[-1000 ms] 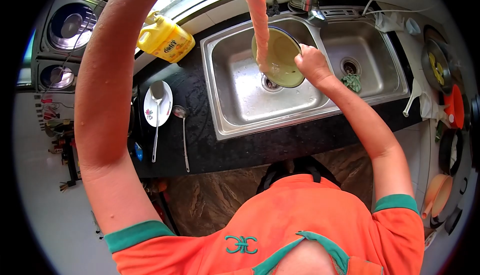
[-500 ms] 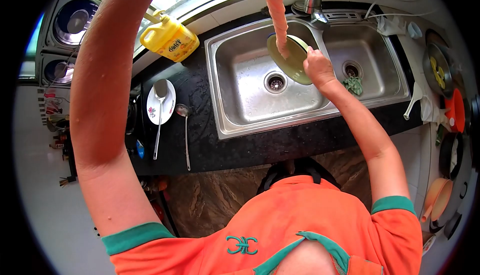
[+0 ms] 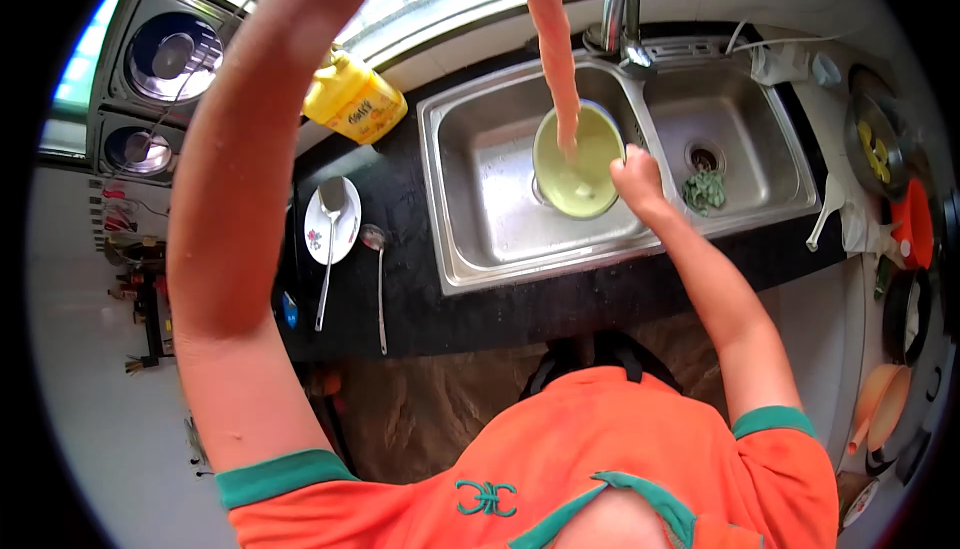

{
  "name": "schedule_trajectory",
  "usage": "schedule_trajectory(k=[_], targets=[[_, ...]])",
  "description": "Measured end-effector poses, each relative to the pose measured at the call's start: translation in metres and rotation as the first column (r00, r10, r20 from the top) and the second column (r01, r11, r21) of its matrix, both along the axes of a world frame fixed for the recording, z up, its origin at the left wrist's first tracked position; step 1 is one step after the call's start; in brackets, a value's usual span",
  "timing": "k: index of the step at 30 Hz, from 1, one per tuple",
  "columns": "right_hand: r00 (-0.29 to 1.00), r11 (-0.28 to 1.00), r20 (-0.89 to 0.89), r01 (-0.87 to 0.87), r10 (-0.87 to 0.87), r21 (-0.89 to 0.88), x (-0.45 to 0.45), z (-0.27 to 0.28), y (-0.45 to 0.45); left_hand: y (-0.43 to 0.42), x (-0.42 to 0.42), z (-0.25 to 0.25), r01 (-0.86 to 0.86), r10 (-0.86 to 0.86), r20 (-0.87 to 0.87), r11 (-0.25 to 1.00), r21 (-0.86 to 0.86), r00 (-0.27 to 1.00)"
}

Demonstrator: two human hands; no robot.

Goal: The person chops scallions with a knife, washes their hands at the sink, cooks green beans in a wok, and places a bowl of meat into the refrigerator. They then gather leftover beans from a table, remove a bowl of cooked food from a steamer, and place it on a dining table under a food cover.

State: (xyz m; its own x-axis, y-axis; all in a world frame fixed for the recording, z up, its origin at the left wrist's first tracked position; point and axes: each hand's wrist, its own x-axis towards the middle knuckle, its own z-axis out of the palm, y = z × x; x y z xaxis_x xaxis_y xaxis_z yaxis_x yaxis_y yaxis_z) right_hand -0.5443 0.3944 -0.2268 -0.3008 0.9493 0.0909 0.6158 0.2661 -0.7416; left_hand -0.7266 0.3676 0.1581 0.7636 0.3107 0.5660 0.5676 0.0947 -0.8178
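My right hand [image 3: 637,174] is closed on the right rim of a pale green bowl [image 3: 582,185], held over the left sink basin. The bowl's inside faces up toward me, with a pale shiny patch low in it. A long, pink, twisted strip [image 3: 554,44] hangs from the top edge of the view, its lower end inside the bowl; its material is unclear. My left arm [image 3: 235,169] reaches up past the top edge, so my left hand is out of view, as is the strip's upper end.
The steel double sink [image 3: 445,239] has a tap [image 3: 624,9] behind it and a green cloth [image 3: 704,192] in the right basin. Left of it are a yellow jug [image 3: 357,104], a plate [image 3: 344,232] with a serving spoon, and a ladle [image 3: 380,289]. Pans line the right side.
The bowl has turned from a steep tilt to a more level position, its inside showing more fully. My right hand turned with it. The whole view has shifted slightly.
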Motion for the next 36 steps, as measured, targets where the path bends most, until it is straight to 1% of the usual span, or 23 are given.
schedule_trajectory(k=[1,2,3,4,6,9,12,13,14,16,17,18,20,22,23,26,27,28,29,30,32,33,36], targets=[[0.998,1.0,-0.061,0.001,0.001,0.029,0.003,-0.008,0.0,-0.006,0.003,-0.004,-0.05,0.051,0.028,0.997,-0.054,0.998],[0.989,0.994,-0.141,-0.048,0.034,-0.101,0.007,-0.016,0.003,-0.008,0.003,-0.01,-0.095,0.101,0.053,0.99,-0.105,0.993],[0.98,0.99,-0.199,-0.033,0.005,-0.138,0.007,-0.028,0.004,-0.005,0.002,-0.019,-0.018,0.034,0.134,0.993,-0.118,0.99],[0.962,0.916,-0.265,-0.042,-0.071,-0.398,0.012,0.013,-0.008,-0.008,-0.002,-0.026,0.027,-0.014,0.073,0.983,-0.183,0.997],[0.917,0.869,-0.365,-0.042,-0.163,-0.493,0.015,0.008,-0.013,-0.008,-0.009,-0.045,0.137,-0.119,0.091,0.962,-0.238,0.989],[0.872,0.79,-0.407,-0.04,-0.271,-0.611,0.023,0.013,-0.023,-0.018,-0.001,-0.072,0.169,-0.105,0.18,0.905,-0.391,0.978],[0.81,0.739,-0.49,-0.109,-0.321,-0.665,0.033,0.019,-0.036,-0.029,0.006,-0.106,0.176,-0.052,0.251,0.847,-0.501,0.967],[0.77,0.713,-0.525,-0.134,-0.363,-0.689,0.037,0.027,-0.041,-0.033,0.009,-0.117,0.181,-0.044,0.252,0.814,-0.551,0.967],[0.769,0.679,-0.497,-0.114,-0.401,-0.725,0.04,0.027,-0.044,-0.038,0.012,-0.126,0.192,-0.041,0.253,0.771,-0.608,0.967],[0.753,0.698,-0.526,-0.127,-0.395,-0.705,0.046,0.023,-0.048,-0.044,0.016,-0.148,0.134,0.026,0.211,0.695,-0.707,0.977],[0.737,0.694,-0.538,-0.131,-0.409,-0.708,0.05,0.021,-0.05,-0.047,0.019,-0.159,0.143,0.042,0.217,0.63,-0.763,0.975],[0.72,0.692,-0.55,-0.135,-0.423,-0.709,0.054,0.02,-0.052,-0.047,0.021,-0.168,0.086,0.066,0.152,0.58,-0.81,0.986],[0.702,0.711,-0.569,-0.127,-0.429,-0.692,0.066,0.02,-0.056,-0.045,0.025,-0.181,0.026,0.18,0.128,0.481,-0.876,0.975],[0.704,0.75,-0.577,-0.095,-0.414,-0.654,0.083,0.03,-0.059,-0.038,0.033,-0.189,-0.019,0.311,0.139,0.456,-0.89,0.94],[0.694,0.757,-0.574,-0.065,-0.434,-0.65,0.092,0.038,-0.061,-0.032,0.036,-0.192,-0.095,0.38,0.085,0.43,-0.898,0.921],[0.711,0.765,-0.525,0.027,-0.468,-0.644,0.126,0.036,-0.059,-0.005,0.042,-0.208,-0.044,0.488,0.175,0.406,-0.913,0.855],[0.705,0.783,-0.546,0.022,-0.453,-0.622,0.139,0.033,-0.057,0.006,0.044,-0.219,-0.004,0.509,0.235,0.424,-0.906,0.828],[0.699,0.774,-0.518,0.081,-0.493,-0.628,0.15,0.046,-0.059,0.019,0.047,-0.234,0.035,0.528,0.295,0.446,-0.894,0.796],[0.702,0.78,-0.511,0.101,-0.496,-0.618,0.163,0.049,-0.058,0.034,0.051,-0.25,0.099,0.526,0.389,0.496,-0.863,0.756],[0.703,0.784,-0.505,0.123,-0.502,-0.608,0.179,0.049,-0.057,0.047,0.06,-0.257,0.163,0.579,0.439,0.465,-0.87,0.687],[0.681,0.775,-0.495,0.175,-0.54,-0.607,0.208,0.049,-0.056,0.08,0.071,-0.282,0.26,0.59,0.542,0.497,-0.828,0.599],[0.679,0.77,-0.479,0.203,-0.556,-0.605,0.22,0.054,-0.057,0.096,0.074,-0.294,0.216,0.529,0.555,0.57,-0.793,0.642],[0.648,0.761,-0.465,0.293,-0.603,-0.579,0.253,0.055,-0.057,0.117,0.087,-0.302,0.151,0.68,0.48,0.485,-0.861,0.554]])
